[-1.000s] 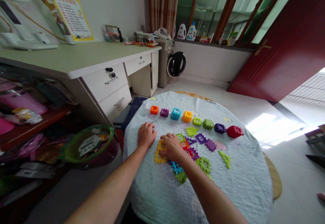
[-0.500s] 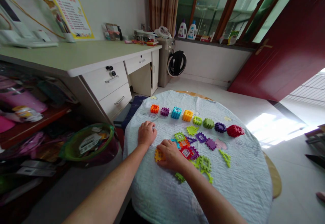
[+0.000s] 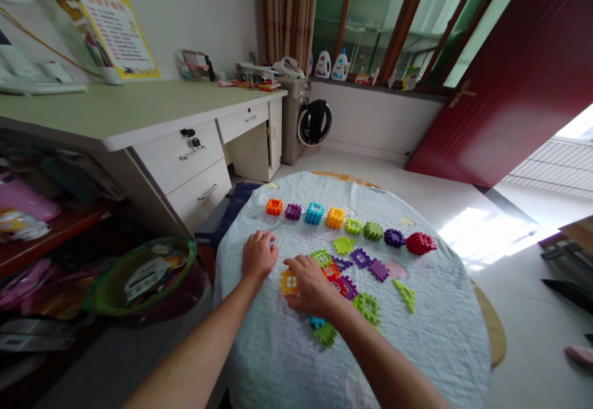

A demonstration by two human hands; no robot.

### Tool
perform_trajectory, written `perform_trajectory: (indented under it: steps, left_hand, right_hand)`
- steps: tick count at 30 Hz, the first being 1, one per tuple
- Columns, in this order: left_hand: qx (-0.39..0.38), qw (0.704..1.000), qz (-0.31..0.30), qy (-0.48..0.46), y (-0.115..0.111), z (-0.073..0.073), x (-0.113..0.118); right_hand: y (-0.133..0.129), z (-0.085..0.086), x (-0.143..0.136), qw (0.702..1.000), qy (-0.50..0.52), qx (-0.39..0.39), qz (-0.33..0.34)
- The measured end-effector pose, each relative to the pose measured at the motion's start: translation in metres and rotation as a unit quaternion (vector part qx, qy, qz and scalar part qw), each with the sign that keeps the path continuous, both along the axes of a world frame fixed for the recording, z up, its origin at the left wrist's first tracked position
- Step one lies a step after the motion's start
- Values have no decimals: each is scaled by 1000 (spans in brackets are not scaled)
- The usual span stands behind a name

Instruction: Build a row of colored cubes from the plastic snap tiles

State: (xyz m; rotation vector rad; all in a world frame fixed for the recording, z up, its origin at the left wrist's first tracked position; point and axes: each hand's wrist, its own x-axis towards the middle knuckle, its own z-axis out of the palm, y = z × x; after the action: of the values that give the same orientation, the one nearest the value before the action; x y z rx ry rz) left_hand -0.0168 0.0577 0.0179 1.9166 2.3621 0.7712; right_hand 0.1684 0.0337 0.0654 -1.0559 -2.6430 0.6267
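Note:
My right hand (image 3: pixel 309 284) grips the right edge of a yellow square building piece (image 3: pixel 288 282) with a window grid, between thumb and fingers. My left hand (image 3: pixel 258 257) rests on the cloth to the left of that piece, its fingers loosely bent and a gap showing by the thumb. Right of my right hand lies a loose group of flat interlocking pieces: a light green window piece (image 3: pixel 321 257), a purple square (image 3: pixel 378 269) and a green window piece (image 3: pixel 368 307). Near my right wrist are a blue piece (image 3: pixel 317 322) and a green piece (image 3: pixel 326 335), partly covered.
Across the far side of the cloth-covered round table (image 3: pixel 278 359) runs a row of stacked pieces by colour, from orange (image 3: pixel 274 207) to red (image 3: pixel 420 243). A green triangular piece (image 3: pixel 404 295) lies at the right. A bin (image 3: pixel 143 279) stands left, below the desk (image 3: pixel 152 103).
The view has shifted slightly. A blue piece now shows near my right wrist; earlier, blue showed by my right fingers. The yellow piece stays in my right hand.

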Motion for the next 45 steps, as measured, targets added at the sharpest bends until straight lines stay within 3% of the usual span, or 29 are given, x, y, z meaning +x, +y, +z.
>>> perform_trajectory:
  steps: [7,11,15,23,29,36,40,45]
  left_hand:
    - [10,1000,-3,5,0,-1,-1]
    - [6,1000,-3,12,0,-1,-1]
    - [5,1000,-6,14,0,1,0]
    - [13,1000,-10,13,0,0,-2]
    - [10,1000,-8,13,0,0,-1]
    - [16,1000,-8,14,0,0,-1]
    - [18,1000,-10,16,1,-3,-2]
    - [25,999,-11,22,2,-4,-3]
  right_hand:
    - [105,21,60,981,66,79,-167]
    - [153,22,79,963,54,103,-241]
    - [175,18,81,965,29,100,-240]
    - [189,5,78,968,19,92,-234]
    - [190,-5,77,970,27,90,-225]
    - [173,6,96,962,102,120,-225]
    - [124,8,124,942,181,153,-237]
    - [33,-7,156,946,165,99,-262]
